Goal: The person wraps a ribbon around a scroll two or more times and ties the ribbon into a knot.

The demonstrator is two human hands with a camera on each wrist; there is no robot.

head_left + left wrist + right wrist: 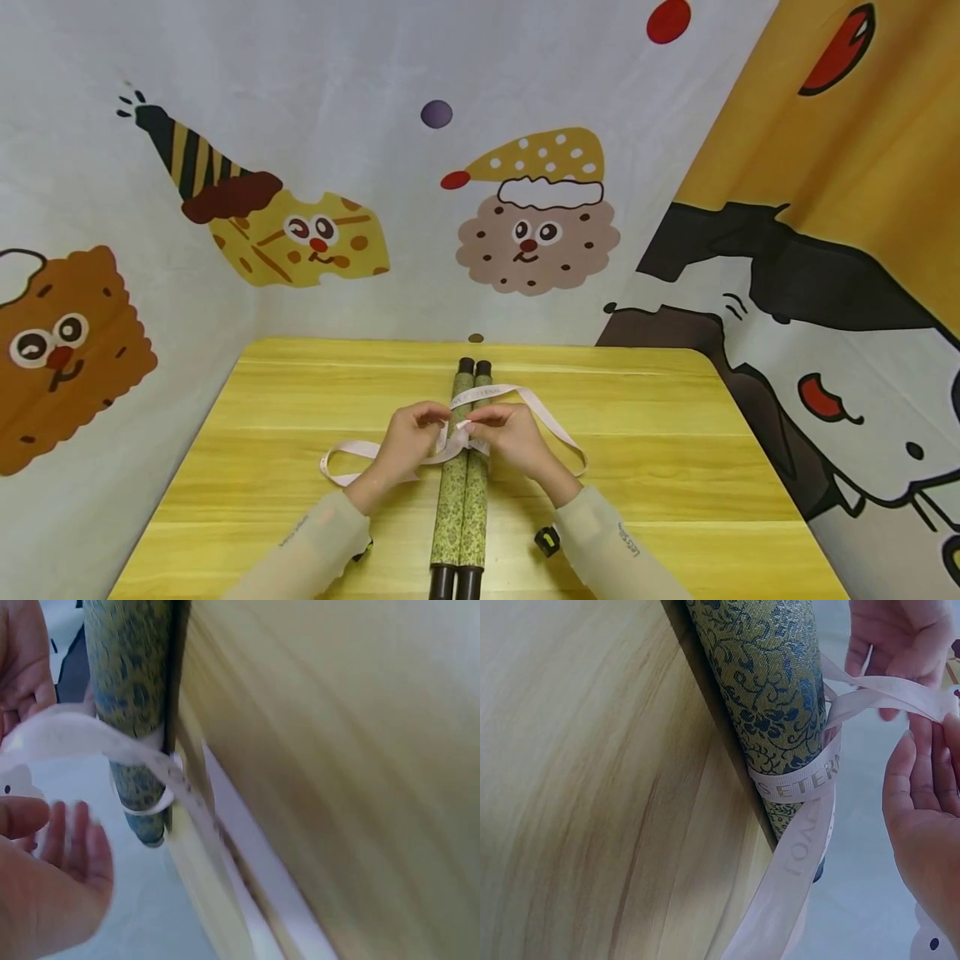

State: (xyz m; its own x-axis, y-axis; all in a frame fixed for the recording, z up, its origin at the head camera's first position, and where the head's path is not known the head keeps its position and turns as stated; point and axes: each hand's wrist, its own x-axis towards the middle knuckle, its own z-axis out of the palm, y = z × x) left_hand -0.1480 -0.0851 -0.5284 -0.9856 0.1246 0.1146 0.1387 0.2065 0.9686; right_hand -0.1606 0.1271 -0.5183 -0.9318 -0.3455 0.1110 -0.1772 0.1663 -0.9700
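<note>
Two long scrolls (452,508) covered in green patterned brocade lie side by side, their dark rod ends showing. A pale pink ribbon (799,784) with printed lettering is wrapped round them. My left hand (408,437) is over the scrolls' left side and appears to pinch a strand of the ribbon (441,442); its fingertips are partly hidden. From the right, my right hand (510,433) pinches a piece of ribbon between thumb and fingertips. In the right wrist view, a twisted strand runs from the scroll to the right hand (926,817), with the left hand (900,637) beyond.
Loose ribbon loops trail over the yellow wood-grain table (637,433) on both sides. A small black object with a yellow-green mark (547,542) sits near the right sleeve. Behind the table hangs a white curtain (375,83) with cartoon prints.
</note>
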